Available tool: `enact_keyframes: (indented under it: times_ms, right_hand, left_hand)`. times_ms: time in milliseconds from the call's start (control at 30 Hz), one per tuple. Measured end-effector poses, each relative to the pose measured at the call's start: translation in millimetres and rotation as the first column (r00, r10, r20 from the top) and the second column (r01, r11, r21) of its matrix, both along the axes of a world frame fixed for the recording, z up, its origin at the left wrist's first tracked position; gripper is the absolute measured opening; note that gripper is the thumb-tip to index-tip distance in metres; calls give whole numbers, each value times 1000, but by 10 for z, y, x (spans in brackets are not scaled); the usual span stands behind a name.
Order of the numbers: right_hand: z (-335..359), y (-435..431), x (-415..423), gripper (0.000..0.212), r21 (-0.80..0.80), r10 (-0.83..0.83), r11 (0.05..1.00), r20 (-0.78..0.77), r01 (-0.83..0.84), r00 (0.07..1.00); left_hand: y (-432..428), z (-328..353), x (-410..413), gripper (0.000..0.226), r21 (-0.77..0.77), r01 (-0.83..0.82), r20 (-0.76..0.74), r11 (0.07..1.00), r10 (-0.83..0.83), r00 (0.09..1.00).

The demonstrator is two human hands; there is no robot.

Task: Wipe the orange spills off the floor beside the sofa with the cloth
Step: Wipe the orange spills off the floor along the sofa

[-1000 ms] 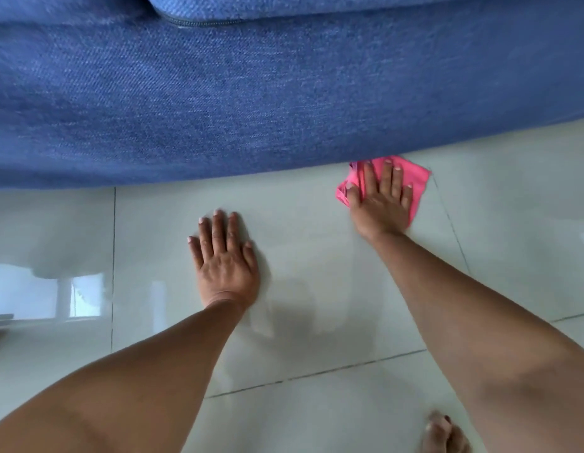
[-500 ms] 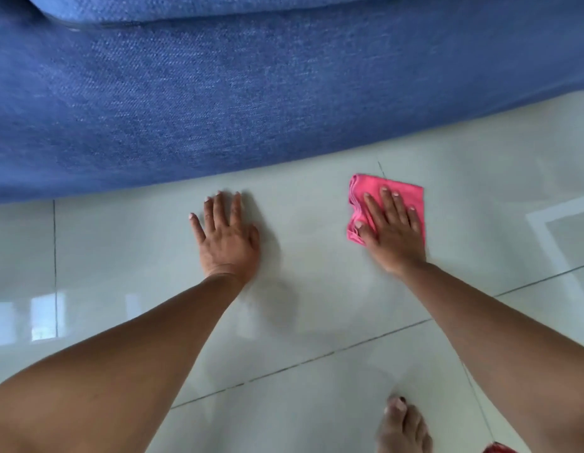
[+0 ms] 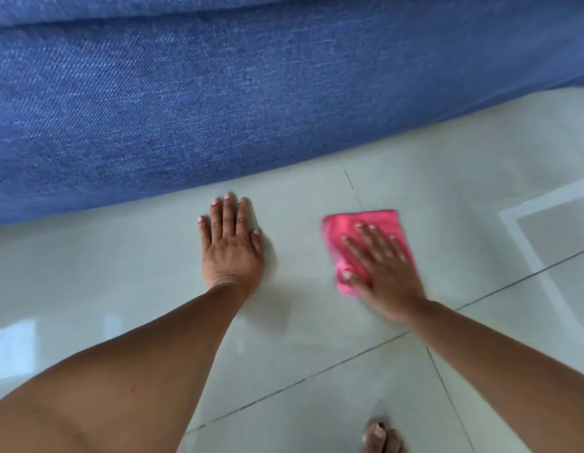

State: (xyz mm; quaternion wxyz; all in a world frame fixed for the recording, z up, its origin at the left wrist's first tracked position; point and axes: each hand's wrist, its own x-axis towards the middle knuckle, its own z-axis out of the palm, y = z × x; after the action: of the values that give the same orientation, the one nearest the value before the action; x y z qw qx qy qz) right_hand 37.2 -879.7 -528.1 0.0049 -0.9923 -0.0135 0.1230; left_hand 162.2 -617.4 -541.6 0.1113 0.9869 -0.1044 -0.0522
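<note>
Floor (image 3: 317, 322): I see pale glossy tiles with dark grout lines crossing near the right hand; window glare at far left and right.
Sofa (image 3: 218, 109): blue fabric, its base meeting the floor along the top edge.
Cloth (image 3: 366, 223): pink, folded, flat on the tile, clear of the sofa.
Left hand (image 3: 230, 248): palm flat on bare tile.
Right hand (image 3: 384, 273): spread on the cloth, blurred.
Foot (image 3: 380, 436): bare toes on the tile at bottom edge.

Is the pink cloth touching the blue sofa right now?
Apart. The head view shows a strip of bare floor between the pink cloth and the blue sofa.
</note>
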Motion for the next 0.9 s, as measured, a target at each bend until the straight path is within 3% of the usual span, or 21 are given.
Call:
enact_keyframes:
  times_ms: [67, 133, 233, 333, 400, 533, 633, 700, 767, 833, 900]
  right_hand:
    - [30, -473, 106, 63, -40, -237, 971, 7, 237, 971]
    - [33, -709, 462, 68, -11, -500, 866, 21, 500, 866]
    - [19, -715, 1123, 69, 21, -652, 759, 28, 651, 758]
    - [9, -419, 1673, 72, 53, -659, 751, 3, 658, 752]
    - [27, -50, 1894, 74, 65, -602, 796, -6, 601, 798]
    - [75, 872, 1729, 63, 119, -281, 954, 25, 277, 959]
    - [52, 1212, 1046, 58, 130, -9, 992, 75, -1, 997]
    - [-14, 984, 626, 57, 118, 119, 985, 64, -126, 991]
    - [-45, 559, 485, 58, 52, 49, 997, 79, -53, 996]
    - [-26, 258, 615, 61, 20, -220, 975, 97, 219, 971]
    - [0, 295, 935, 65, 56, -460, 887, 36, 458, 887]
  left_hand:
    - [-15, -14, -11, 63, 5, -5, 11, 1000, 5, 1000]
    - [-22, -31, -17, 63, 5, -8, 20, 1000, 8, 1000]
    - [-41, -50, -18, 64, 23, -9, 20, 1000, 8, 1000]
    - [-54, -50, -6, 64, 30, -11, 22, 1000, 10, 1000]
    - [-54, -54, -12, 64, 25, -9, 19, 1000, 9, 1000]
    - [-18, -41, -4, 63, -31, -3, 25, 1000, 4, 1000]
    - [18, 33, 30, 63, -204, -45, -14, 978, 43, 999]
    - [114, 119, 33, 64, -318, -78, -48, 945, 66, 997]
    - [327, 194, 9, 65, -288, -58, -10, 956, 58, 998]
    - [655, 193, 0, 65, -147, -54, 47, 988, 61, 997]
    - [1051, 154, -19, 67, -34, -132, 37, 991, 133, 990]
